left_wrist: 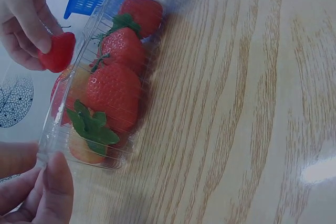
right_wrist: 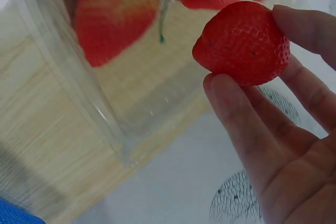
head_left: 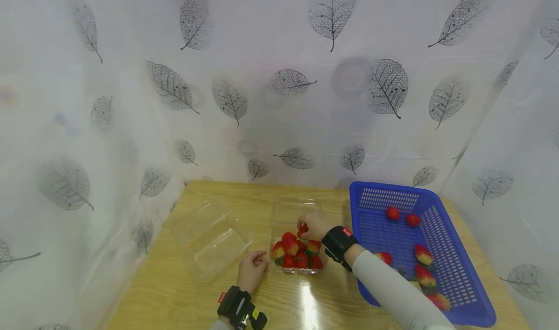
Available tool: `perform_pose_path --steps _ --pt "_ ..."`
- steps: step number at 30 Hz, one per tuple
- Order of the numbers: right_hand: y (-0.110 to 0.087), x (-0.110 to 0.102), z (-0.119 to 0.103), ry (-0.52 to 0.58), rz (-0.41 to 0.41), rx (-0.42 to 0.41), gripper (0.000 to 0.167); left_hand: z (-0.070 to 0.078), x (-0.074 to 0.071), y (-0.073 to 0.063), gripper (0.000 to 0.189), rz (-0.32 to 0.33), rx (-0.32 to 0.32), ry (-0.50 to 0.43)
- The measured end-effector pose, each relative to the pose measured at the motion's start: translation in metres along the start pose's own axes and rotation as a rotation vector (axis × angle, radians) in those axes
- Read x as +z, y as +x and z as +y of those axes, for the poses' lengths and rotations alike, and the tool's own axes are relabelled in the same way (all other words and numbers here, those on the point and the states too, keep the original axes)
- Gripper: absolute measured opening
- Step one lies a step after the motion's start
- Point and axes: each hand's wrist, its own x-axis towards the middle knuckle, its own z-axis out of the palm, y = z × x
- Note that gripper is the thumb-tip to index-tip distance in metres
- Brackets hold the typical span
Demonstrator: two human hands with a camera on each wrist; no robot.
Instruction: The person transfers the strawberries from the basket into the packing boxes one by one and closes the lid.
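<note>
My right hand (head_left: 314, 224) pinches a red strawberry (right_wrist: 244, 43) between thumb and fingertips, over the back part of a clear plastic box (head_left: 301, 271). Several strawberries (left_wrist: 113, 95) fill the front of that box, some with green leaves, some yellowish at one end. At the box's front left corner is my left hand (head_left: 253, 270); in the left wrist view its thumb and fingers (left_wrist: 56, 182) pinch the rim there. The open lid of the box lies toward the back of the table.
Left of the box lies another clear plastic box (head_left: 218, 247), opened out. A blue basket (head_left: 355, 223) with several strawberries (head_left: 423, 255) stands at the right, partly under my right sleeve. A leaf-print curtain (head_left: 271, 126) hangs behind the wooden table (head_left: 157, 281).
</note>
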Motion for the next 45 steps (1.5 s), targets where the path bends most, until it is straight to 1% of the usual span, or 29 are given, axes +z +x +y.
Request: perform_pose_path --steps 4,8,12,18,19,23,26,28,29,31,33,34,36,37,39,42,44,45 --pt "0.000 0.012 -0.001 0.002 -0.043 0.056 0.016 0.001 -0.001 -0.001 0.025 -0.003 0.017 -0.015" --pt "-0.001 0.018 -0.005 0.008 -0.075 0.133 0.015 0.000 -0.001 -0.001 0.025 -0.002 0.028 -0.018" --pt "-0.002 0.021 -0.008 0.005 -0.099 0.175 0.015 -0.002 0.000 0.000 0.025 -0.007 0.016 -0.015" --pt "-0.004 0.018 -0.015 0.000 -0.087 0.168 0.015 -0.002 -0.001 0.001 0.025 -0.019 0.018 -0.033" --pt "-0.005 0.018 -0.015 0.000 -0.086 0.165 0.015 -0.002 -0.001 0.001 0.025 -0.016 0.012 -0.036" --pt "-0.006 0.018 -0.016 -0.005 -0.089 0.175 0.017 -0.002 -0.001 0.001 0.024 -0.002 0.027 -0.029" --pt "-0.007 0.019 -0.015 0.005 -0.105 0.184 0.022 -0.002 0.000 0.000 0.024 0.003 0.040 -0.018" --pt "-0.007 0.017 -0.015 0.018 -0.119 0.182 0.027 -0.002 0.000 0.000 0.024 0.003 0.029 -0.020" --pt "-0.008 0.016 -0.015 0.015 -0.119 0.172 0.030 -0.002 0.000 0.000 0.024 0.003 0.025 -0.021" --pt "-0.008 0.008 -0.016 0.050 -0.107 0.145 0.034 -0.002 0.000 0.000 0.025 0.001 0.021 -0.021" --pt "-0.009 -0.005 -0.018 0.076 -0.035 0.110 0.039 -0.002 0.000 0.000 0.025 0.001 0.024 -0.016" --pt "-0.008 -0.012 -0.019 0.095 0.025 0.077 0.040 -0.002 0.000 0.000 0.025 0.002 0.026 -0.013" --pt "-0.010 -0.029 -0.018 0.109 0.170 0.042 0.044 -0.002 0.000 0.000 0.025 0.002 0.022 -0.010" --pt "-0.012 -0.038 -0.017 0.110 0.260 0.037 0.046 -0.002 -0.001 0.000 0.025 0.001 0.024 -0.007" --pt "-0.015 -0.053 -0.011 0.106 0.443 0.036 0.050 -0.002 -0.001 0.000 0.026 -0.003 0.015 -0.010" --pt "-0.021 -0.074 0.005 0.110 0.691 0.076 0.052 -0.001 -0.001 0.000 0.026 -0.014 0.003 -0.020" --pt "-0.026 -0.083 0.021 0.109 0.820 0.110 0.052 -0.001 -0.001 0.000 0.027 -0.019 0.001 -0.023" --pt "-0.029 -0.087 0.030 0.113 0.869 0.131 0.052 -0.001 -0.001 0.000 0.027 -0.021 0.000 -0.022"
